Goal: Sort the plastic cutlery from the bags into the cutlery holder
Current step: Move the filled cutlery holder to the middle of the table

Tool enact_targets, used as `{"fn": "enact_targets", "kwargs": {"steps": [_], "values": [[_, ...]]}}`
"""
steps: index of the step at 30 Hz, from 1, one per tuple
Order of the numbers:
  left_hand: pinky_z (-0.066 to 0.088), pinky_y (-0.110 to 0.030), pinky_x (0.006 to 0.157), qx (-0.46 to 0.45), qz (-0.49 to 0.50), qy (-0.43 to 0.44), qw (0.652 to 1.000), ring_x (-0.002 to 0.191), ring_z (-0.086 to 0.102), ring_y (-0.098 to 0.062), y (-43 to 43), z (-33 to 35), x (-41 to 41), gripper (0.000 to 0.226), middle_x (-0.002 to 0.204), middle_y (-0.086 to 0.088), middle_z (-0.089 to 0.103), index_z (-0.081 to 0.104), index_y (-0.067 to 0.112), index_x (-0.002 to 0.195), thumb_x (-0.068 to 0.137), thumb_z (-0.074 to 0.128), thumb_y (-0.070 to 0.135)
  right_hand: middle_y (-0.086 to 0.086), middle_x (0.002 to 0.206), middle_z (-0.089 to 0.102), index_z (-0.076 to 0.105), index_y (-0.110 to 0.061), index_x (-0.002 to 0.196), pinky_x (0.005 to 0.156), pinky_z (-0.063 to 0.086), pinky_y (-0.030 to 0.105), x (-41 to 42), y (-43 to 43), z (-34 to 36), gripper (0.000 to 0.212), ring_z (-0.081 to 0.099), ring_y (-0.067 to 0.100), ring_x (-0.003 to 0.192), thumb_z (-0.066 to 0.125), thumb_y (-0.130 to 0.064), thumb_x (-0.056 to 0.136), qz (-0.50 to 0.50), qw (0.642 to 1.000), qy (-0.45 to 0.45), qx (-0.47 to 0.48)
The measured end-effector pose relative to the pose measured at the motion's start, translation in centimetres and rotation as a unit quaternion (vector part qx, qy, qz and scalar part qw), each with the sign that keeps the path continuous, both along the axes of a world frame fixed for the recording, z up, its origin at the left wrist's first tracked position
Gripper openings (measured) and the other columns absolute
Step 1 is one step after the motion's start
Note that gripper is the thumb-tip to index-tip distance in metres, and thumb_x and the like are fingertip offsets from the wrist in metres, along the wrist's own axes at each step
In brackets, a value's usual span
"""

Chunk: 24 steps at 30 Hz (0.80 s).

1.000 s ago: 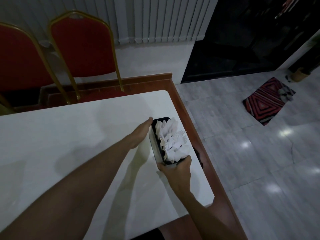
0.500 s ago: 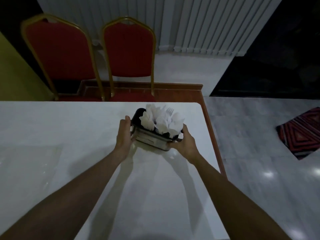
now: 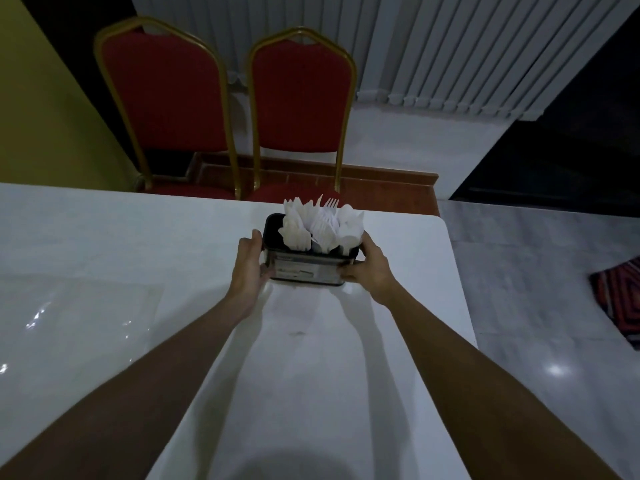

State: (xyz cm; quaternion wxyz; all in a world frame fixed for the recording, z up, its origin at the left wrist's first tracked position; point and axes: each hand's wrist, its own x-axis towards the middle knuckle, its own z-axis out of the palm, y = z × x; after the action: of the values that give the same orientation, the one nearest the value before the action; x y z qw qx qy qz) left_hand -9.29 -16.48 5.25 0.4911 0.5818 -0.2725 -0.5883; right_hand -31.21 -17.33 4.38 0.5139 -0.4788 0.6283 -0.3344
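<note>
Since the cutlery holder [image 3: 308, 271] already stands packed with white plastic cutlery [image 3: 322, 226], the sorting seems all but finished: fork tines show at the far middle, and broader heads crowd either side of them. Only the holder's left end shows dark, with no white heads rising from it. What looks like a flat clear plastic bag [image 3: 79, 306] lies on the left of the worktop [image 3: 156, 237]. In this dim light I cannot tell whether any pieces remain inside it. If it is spent, what is left is likely only to set the holder where it belongs.

The holder sits toward the far right of the worktop, close to its far edge, with its long labelled side facing the person. Both arms reach forward, nearly straight, and converge on it. The left hand [image 3: 247, 268] clasps the left end, thumb up along the top rim and fingers curled in at the lower corner. The right hand [image 3: 370, 268] mirrors it on the right end, thumb up by the rim and fingers wrapped onto the near face. Each grip is thus closed round the holder, which is squeezed between the two palms. Whether its base rests on the surface or is raised just off it is not clear.

Beyond the far edge stand two red chairs [image 3: 166, 95] with gilt frames, and a patterned rug [image 3: 620, 303] lies on the floor at the right
</note>
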Motion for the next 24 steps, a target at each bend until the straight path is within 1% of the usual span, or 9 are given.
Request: {"fn": "enact_targets", "kwargs": {"steps": [6, 10, 12, 15, 17, 18, 20, 22, 24], "values": [[0.054, -0.031, 0.082, -0.001, -0.009, -0.023, 1.000, 0.115, 0.057, -0.023, 0.1, -1.0, 0.3, 0.038, 0.124, -0.008, 0.050, 0.044, 0.016, 0.106, 0.095, 0.039, 0.052, -0.003, 0.125, 0.053, 0.038, -0.022, 0.144, 0.093, 0.054, 0.044, 0.9, 0.7, -0.3, 0.086, 0.050, 0.022, 0.117, 0.062, 0.017, 0.072, -0.032, 0.999, 0.011, -0.015], [0.054, -0.027, 0.081, -0.022, -0.015, -0.043, 0.999, 0.114, 0.054, -0.016, 0.5, -0.9, 0.1, 0.035, 0.123, -0.008, 0.047, 0.040, 0.014, 0.109, 0.097, 0.037, 0.048, 0.001, 0.126, 0.056, 0.036, -0.023, 0.145, 0.075, 0.053, 0.021, 1.5, 0.7, -0.3, 0.087, 0.052, 0.017, 0.106, 0.059, 0.017, 0.070, -0.052, 0.998, 0.031, -0.018], [0.052, -0.029, 0.085, -0.026, -0.038, -0.060, 0.997, 0.111, 0.053, -0.014, 0.6, -1.0, 0.4, 0.036, 0.120, -0.004, 0.046, 0.038, 0.015, 0.111, 0.098, 0.034, 0.049, 0.000, 0.124, 0.056, 0.033, -0.024, 0.147, 0.071, 0.049, 0.016, 1.7, 0.8, -0.3, 0.086, 0.053, 0.015, 0.103, 0.057, 0.014, 0.074, -0.058, 0.997, 0.047, -0.021], [0.046, -0.039, 0.094, 0.008, -0.083, -0.159, 0.984, 0.107, 0.051, -0.019, 0.9, -1.0, 1.1, 0.040, 0.112, 0.005, 0.048, 0.038, 0.021, 0.113, 0.097, 0.025, 0.055, -0.002, 0.129, 0.047, 0.013, -0.024, 0.153, 0.090, 0.047, 0.025, 2.5, 1.3, -0.2, 0.085, 0.049, 0.016, 0.110, 0.056, 0.007, 0.086, -0.066, 0.995, 0.079, 0.008], [0.043, -0.038, 0.092, 0.026, -0.094, -0.261, 0.960, 0.106, 0.053, -0.024, 2.0, -1.2, 2.0, 0.041, 0.113, 0.002, 0.052, 0.043, 0.018, 0.120, 0.099, 0.028, 0.049, 0.005, 0.145, 0.038, 0.005, -0.018, 0.154, 0.102, 0.040, 0.028, 3.3, 2.0, -0.5, 0.085, 0.045, 0.023, 0.126, 0.055, 0.006, 0.089, -0.125, 0.987, 0.087, 0.054], [0.042, -0.037, 0.092, 0.024, -0.083, -0.301, 0.950, 0.107, 0.054, -0.027, 2.7, -1.6, 2.6, 0.039, 0.115, -0.003, 0.055, 0.046, 0.013, 0.122, 0.099, 0.036, 0.042, 0.009, 0.151, 0.033, 0.007, -0.014, 0.153, 0.108, 0.037, 0.031, 3.6, 2.5, -0.8, 0.084, 0.040, 0.027, 0.134, 0.057, 0.005, 0.089, -0.166, 0.980, 0.093, 0.066], [0.042, -0.036, 0.094, 0.009, -0.050, -0.374, 0.926, 0.110, 0.056, -0.032, 4.6, -2.8, 5.1, 0.032, 0.119, -0.014, 0.059, 0.051, 0.003, 0.120, 0.095, 0.052, 0.023, 0.016, 0.148, 0.037, 0.019, -0.008, 0.149, 0.112, 0.036, 0.041, 4.6, 3.6, -1.5, 0.074, 0.042, 0.031, 0.132, 0.059, 0.002, 0.087, -0.228, 0.966, 0.099, 0.074], [0.042, -0.040, 0.094, 0.007, -0.031, -0.447, 0.894, 0.106, 0.057, -0.038, 7.1, -4.3, 8.7, 0.028, 0.113, -0.021, 0.061, 0.055, -0.003, 0.113, 0.087, 0.060, 0.006, 0.016, 0.136, 0.049, 0.032, -0.006, 0.139, 0.104, 0.043, 0.047, 5.9, 5.0, -1.9, 0.057, 0.051, 0.032, 0.120, 0.055, 0.001, 0.087, -0.244, 0.961, 0.109, 0.077], [0.040, -0.046, 0.092, 0.034, -0.028, -0.519, 0.854, 0.101, 0.055, -0.044, 9.7, -5.6, 12.4, 0.031, 0.106, -0.025, 0.060, 0.055, -0.005, 0.110, 0.080, 0.063, 0.000, 0.013, 0.126, 0.056, 0.041, -0.007, 0.131, 0.097, 0.048, 0.047, 7.5, 6.3, -2.1, 0.047, 0.056, 0.031, 0.110, 0.050, 0.003, 0.086, -0.221, 0.965, 0.122, 0.073]]}}
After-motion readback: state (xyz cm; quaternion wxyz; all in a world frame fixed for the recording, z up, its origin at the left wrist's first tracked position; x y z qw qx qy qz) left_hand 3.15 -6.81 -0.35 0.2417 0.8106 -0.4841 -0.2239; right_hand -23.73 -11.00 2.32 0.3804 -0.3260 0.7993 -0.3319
